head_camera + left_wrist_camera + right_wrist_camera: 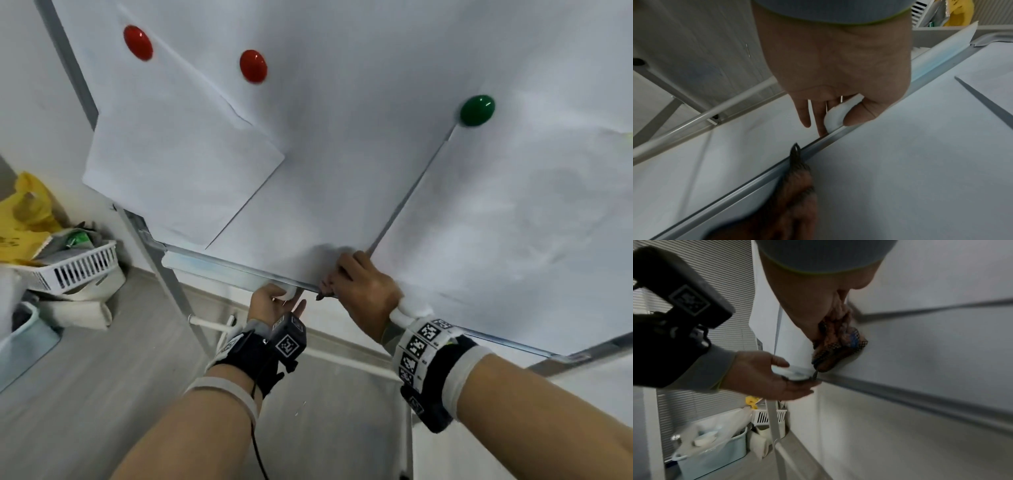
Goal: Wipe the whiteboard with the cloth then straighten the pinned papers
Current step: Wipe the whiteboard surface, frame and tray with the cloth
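- Right hand (363, 291): back of hand facing the head camera, forearm reaching in from lower right, wrist angled toward the whiteboard (359, 144). Fingers curled, grip closed round a bunched cloth (838, 345) of brown and dark checked fabric.
- Cloth is pressed against the whiteboard surface just above the bottom aluminium frame rail (920, 395); a dark corner of it hangs down onto the rail. In the head view only a sliver of the cloth shows under the fingers.
- Left hand (274, 303): palm up, below the rail, forearm coming in from lower left. Thumb and index finger pinch a small white object (835, 116), rounded edge; can't tell what it is. Other fingers extended, loosely straight, tips touching the underside of the rail.
- The two hands sit just beside each other at the bottom edge, left under the rail, right on the board face.
- Papers: one sheet (178, 164) at left, tilted, overhanging the board's left frame, held by a red magnet (138, 42). Second red magnet (253, 66) is to its right on a larger sheet. Green magnet (476, 110) pins the top corner of a sheet (513, 212) on the right, also skewed.
- Pen tray (212, 265) is fixed along the rail, left of the hands.
- Floor at left: white slatted basket (85, 267), yellow plastic bag (27, 212) behind it.
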Demonstrator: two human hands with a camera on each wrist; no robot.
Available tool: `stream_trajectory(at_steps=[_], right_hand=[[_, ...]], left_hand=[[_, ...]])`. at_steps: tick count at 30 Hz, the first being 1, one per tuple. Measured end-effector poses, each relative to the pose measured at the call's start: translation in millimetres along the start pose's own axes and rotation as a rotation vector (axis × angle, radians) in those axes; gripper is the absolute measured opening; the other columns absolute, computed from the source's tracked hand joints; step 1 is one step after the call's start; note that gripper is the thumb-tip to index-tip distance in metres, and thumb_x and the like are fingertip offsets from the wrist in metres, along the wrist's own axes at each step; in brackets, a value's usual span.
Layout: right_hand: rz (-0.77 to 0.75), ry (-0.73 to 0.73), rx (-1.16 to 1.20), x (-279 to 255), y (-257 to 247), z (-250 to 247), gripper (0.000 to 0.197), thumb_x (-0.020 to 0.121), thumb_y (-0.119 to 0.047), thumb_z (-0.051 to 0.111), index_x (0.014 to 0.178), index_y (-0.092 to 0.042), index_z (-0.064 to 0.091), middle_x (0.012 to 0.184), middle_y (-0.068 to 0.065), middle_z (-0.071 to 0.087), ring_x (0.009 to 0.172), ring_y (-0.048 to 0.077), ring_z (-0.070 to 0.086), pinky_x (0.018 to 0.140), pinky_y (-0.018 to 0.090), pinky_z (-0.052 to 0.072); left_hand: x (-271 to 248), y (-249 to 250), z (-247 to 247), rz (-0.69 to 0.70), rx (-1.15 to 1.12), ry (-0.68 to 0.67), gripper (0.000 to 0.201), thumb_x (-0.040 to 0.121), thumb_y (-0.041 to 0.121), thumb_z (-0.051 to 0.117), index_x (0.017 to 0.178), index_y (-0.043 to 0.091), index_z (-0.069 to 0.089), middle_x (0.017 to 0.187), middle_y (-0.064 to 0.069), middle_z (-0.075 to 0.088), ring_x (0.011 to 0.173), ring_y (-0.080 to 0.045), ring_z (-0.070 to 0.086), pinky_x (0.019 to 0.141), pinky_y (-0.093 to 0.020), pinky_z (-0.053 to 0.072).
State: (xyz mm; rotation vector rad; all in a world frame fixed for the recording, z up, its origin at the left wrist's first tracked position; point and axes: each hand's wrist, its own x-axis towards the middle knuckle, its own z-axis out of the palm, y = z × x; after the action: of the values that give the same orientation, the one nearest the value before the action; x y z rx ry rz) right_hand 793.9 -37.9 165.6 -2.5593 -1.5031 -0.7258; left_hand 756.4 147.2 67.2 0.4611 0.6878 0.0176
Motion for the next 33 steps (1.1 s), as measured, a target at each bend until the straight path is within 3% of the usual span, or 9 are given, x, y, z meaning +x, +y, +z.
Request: stream_trajectory(at_steps=[4, 7, 12, 15, 18, 21, 27, 31, 33], right_hand=[[0.05, -0.083, 0.095, -9.1, -21.4, 26.3, 0.016, 0.084, -0.001, 0.056, 0.092, -0.014, 0.059, 0.108, 0.008, 0.051, 0.094, 0.025, 0.048, 0.051, 0.035, 0.052], [0.01, -0.118, 0.134, 12.5, -29.9, 41.0, 0.015, 0.088, -0.002, 0.058, 0.101, -0.01, 0.061, 0.108, 0.008, 0.055, 0.098, 0.025, 0.05, 0.054, 0.036, 0.052], [-0.008, -0.141, 0.089, 21.2, -29.8, 56.6, 0.024, 0.067, 0.002, 0.064, 0.088, -0.011, 0.068, 0.093, 0.005, 0.064, 0.092, 0.029, 0.062, 0.061, 0.034, 0.055], [0.078, -0.185, 0.033, -6.6, -22.3, 61.1, 0.03, 0.058, 0.004, 0.061, 0.084, -0.008, 0.071, 0.088, 0.007, 0.066, 0.083, 0.03, 0.065, 0.047, 0.03, 0.049], [0.196, -0.307, 0.04, -47.9, -1.9, 70.5, 0.046, 0.061, 0.006, 0.063, 0.101, -0.014, 0.071, 0.098, 0.005, 0.065, 0.088, 0.029, 0.062, 0.045, 0.032, 0.051], [0.291, -0.257, 0.131, -76.7, 14.8, 65.0, 0.042, 0.064, 0.003, 0.073, 0.1, -0.019, 0.071, 0.099, 0.002, 0.063, 0.092, 0.028, 0.063, 0.046, 0.034, 0.053], [0.356, 0.058, 0.282, -49.0, 2.7, 52.8, 0.025, 0.077, 0.0, 0.072, 0.095, -0.016, 0.072, 0.093, 0.0, 0.066, 0.084, 0.026, 0.063, 0.055, 0.033, 0.053], [0.22, -0.04, 0.258, -13.5, -14.8, 61.0, 0.034, 0.072, -0.002, 0.065, 0.102, -0.018, 0.069, 0.099, -0.002, 0.066, 0.089, 0.024, 0.063, 0.055, 0.031, 0.053], [0.121, -0.137, 0.209, 3.0, -20.9, 63.8, 0.037, 0.07, -0.004, 0.068, 0.105, -0.016, 0.069, 0.1, 0.0, 0.066, 0.086, 0.026, 0.065, 0.052, 0.03, 0.051]], left_hand=[[-2.3, 7.9, -3.3, 0.05, -0.044, -0.044, 0.015, 0.063, 0.0, 0.043, 0.057, 0.011, 0.05, 0.079, -0.013, 0.059, 0.079, -0.031, 0.058, 0.087, -0.042, 0.054], [-8.0, 11.4, -5.9, 0.039, -0.058, -0.111, 0.028, 0.075, 0.007, 0.038, 0.076, 0.001, 0.065, 0.087, -0.02, 0.066, 0.079, -0.034, 0.06, 0.078, -0.04, 0.05], [-10.1, 15.5, -10.4, 0.035, -0.04, -0.144, 0.034, 0.078, 0.019, 0.041, 0.08, 0.005, 0.072, 0.091, -0.016, 0.066, 0.075, -0.031, 0.058, 0.069, -0.035, 0.038], [-4.4, 14.8, -6.9, 0.037, -0.044, -0.108, 0.027, 0.076, 0.017, 0.042, 0.092, 0.009, 0.062, 0.097, -0.014, 0.066, 0.089, -0.032, 0.058, 0.087, -0.04, 0.042], [4.7, 11.4, -5.5, 0.044, -0.068, -0.018, 0.013, 0.077, 0.012, 0.045, 0.073, 0.015, 0.057, 0.082, -0.008, 0.066, 0.085, -0.028, 0.061, 0.109, -0.041, 0.038], [7.8, 8.3, -4.1, 0.067, -0.096, 0.013, 0.019, 0.077, 0.008, 0.049, 0.063, 0.012, 0.061, 0.077, -0.009, 0.065, 0.078, -0.029, 0.061, 0.108, -0.043, 0.043], [10.4, 0.2, -0.5, 0.066, -0.083, -0.028, 0.008, 0.073, 0.013, 0.054, 0.077, 0.015, 0.06, 0.087, -0.005, 0.063, 0.082, -0.026, 0.062, 0.099, -0.04, 0.048], [-2.3, -2.9, 6.6, 0.061, -0.092, -0.089, 0.03, 0.078, 0.022, 0.051, 0.101, 0.006, 0.064, 0.102, -0.013, 0.067, 0.092, -0.03, 0.06, 0.099, -0.036, 0.04], [-5.9, -2.3, 7.3, 0.063, -0.084, -0.085, 0.029, 0.084, 0.026, 0.049, 0.098, 0.007, 0.065, 0.099, -0.011, 0.068, 0.09, -0.028, 0.061, 0.103, -0.035, 0.037]])
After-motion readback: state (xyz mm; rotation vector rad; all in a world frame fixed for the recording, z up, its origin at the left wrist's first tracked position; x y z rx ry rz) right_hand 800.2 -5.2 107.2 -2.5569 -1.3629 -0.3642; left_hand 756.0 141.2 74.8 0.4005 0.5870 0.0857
